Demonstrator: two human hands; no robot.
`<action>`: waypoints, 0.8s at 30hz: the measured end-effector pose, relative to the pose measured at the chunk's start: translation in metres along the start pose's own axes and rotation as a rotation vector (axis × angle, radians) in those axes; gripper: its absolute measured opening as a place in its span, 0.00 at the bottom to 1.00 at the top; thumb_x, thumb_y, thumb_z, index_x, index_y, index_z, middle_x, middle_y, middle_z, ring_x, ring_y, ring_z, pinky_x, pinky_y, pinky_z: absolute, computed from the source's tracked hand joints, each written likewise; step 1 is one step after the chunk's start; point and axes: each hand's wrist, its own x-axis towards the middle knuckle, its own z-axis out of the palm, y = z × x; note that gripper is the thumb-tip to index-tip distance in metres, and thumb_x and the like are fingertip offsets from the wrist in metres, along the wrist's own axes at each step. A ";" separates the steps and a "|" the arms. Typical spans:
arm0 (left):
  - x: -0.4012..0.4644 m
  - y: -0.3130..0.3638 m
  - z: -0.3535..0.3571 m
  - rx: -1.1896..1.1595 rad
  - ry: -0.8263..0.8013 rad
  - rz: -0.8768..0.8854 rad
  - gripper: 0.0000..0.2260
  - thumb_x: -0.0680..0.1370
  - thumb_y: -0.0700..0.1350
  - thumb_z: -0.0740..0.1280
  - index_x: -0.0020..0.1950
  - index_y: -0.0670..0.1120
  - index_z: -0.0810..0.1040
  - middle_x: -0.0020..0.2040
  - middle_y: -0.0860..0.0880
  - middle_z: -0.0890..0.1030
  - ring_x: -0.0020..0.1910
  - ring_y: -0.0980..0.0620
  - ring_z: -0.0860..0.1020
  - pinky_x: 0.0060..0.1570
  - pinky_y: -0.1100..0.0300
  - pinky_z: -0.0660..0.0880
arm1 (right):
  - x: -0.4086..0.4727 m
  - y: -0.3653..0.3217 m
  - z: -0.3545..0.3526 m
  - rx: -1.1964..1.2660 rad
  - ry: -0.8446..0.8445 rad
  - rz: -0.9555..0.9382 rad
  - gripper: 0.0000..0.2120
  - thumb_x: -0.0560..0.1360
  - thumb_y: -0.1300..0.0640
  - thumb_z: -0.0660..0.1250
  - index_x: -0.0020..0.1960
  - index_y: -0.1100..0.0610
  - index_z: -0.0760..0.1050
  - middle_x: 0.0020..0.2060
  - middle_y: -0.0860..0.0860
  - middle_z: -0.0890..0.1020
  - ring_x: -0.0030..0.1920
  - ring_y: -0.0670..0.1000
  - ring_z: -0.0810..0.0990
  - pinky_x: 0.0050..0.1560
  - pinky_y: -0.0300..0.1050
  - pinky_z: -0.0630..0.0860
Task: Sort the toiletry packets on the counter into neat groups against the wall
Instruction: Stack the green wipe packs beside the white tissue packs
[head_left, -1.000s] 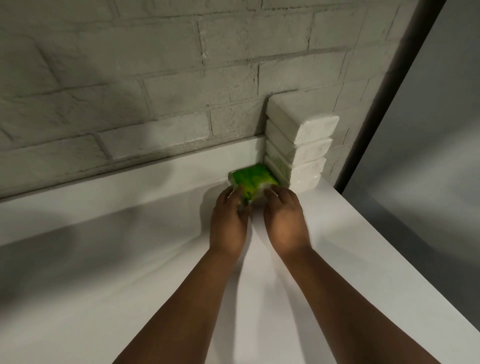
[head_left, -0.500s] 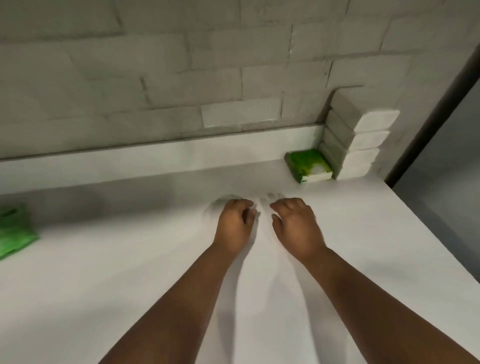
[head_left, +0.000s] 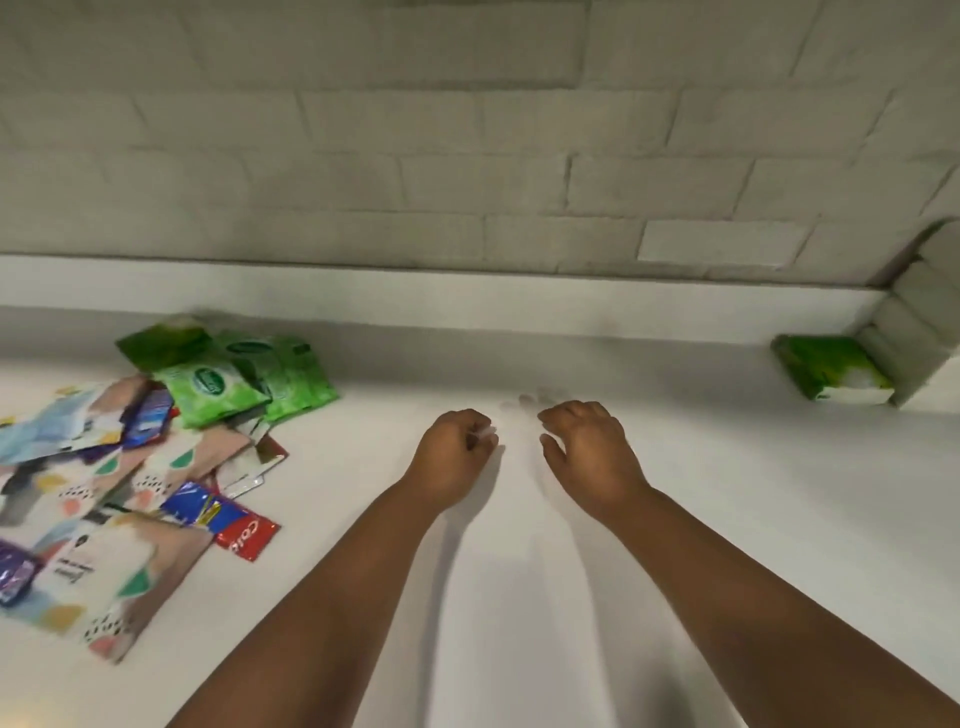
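head view: one wide-angle shot looking down at both bare forearms over a white counter (head_left: 519, 597)
left hand (head_left: 452, 457): knuckles up over the middle of the counter, fingers curled loosely under, nothing in it; fingertips motion-blurred
right hand (head_left: 587, 452): just beside the left, apart from it, fingers bent and spread a little, relaxed, holding nothing; tips blurred
green-and-white wrapped packet (head_left: 831, 375): far right, lying against the raised white ledge (head_left: 519, 306) at the wall's foot, touching the stack on its right, well apart from both hands
stack of white wrapped packets (head_left: 919, 332): right edge in the corner against the wall, partly cut off by the frame; count not readable
loose pile: left side of the counter, unsorted, overlapping, well apart from the hands
green sachets with oval logo (head_left: 223, 384): back of the pile, near the ledge, several overlapping
pastel patterned flat packets (head_left: 104, 561): front and middle of the pile, pink, teal and yellow shapes, tilted
red-and-blue toothpaste sachet (head_left: 228, 522): right front edge of the pile, partly on a patterned packet
purple-blue sachet (head_left: 148, 418): in the pile just left of the green ones
grey painted brick wall (head_left: 467, 156): fills the upper half behind the ledge
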 end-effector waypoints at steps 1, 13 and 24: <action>0.001 -0.011 -0.018 0.018 0.025 -0.019 0.08 0.77 0.46 0.67 0.52 0.43 0.78 0.48 0.47 0.80 0.42 0.52 0.77 0.41 0.67 0.67 | 0.006 -0.018 0.007 0.006 -0.006 -0.004 0.14 0.76 0.53 0.62 0.60 0.51 0.77 0.56 0.47 0.80 0.58 0.53 0.74 0.58 0.49 0.71; 0.024 -0.132 -0.247 0.155 0.233 -0.011 0.13 0.76 0.46 0.67 0.60 0.43 0.78 0.55 0.45 0.80 0.49 0.47 0.80 0.49 0.57 0.76 | 0.099 -0.238 0.106 0.179 0.004 -0.039 0.14 0.73 0.54 0.65 0.57 0.53 0.79 0.52 0.52 0.82 0.53 0.57 0.77 0.55 0.49 0.74; 0.078 -0.231 -0.380 0.314 0.340 -0.148 0.16 0.71 0.46 0.63 0.51 0.38 0.81 0.50 0.37 0.81 0.48 0.39 0.79 0.42 0.61 0.70 | 0.200 -0.350 0.150 0.231 -0.104 -0.130 0.16 0.72 0.52 0.64 0.57 0.57 0.80 0.51 0.59 0.82 0.51 0.61 0.80 0.54 0.52 0.76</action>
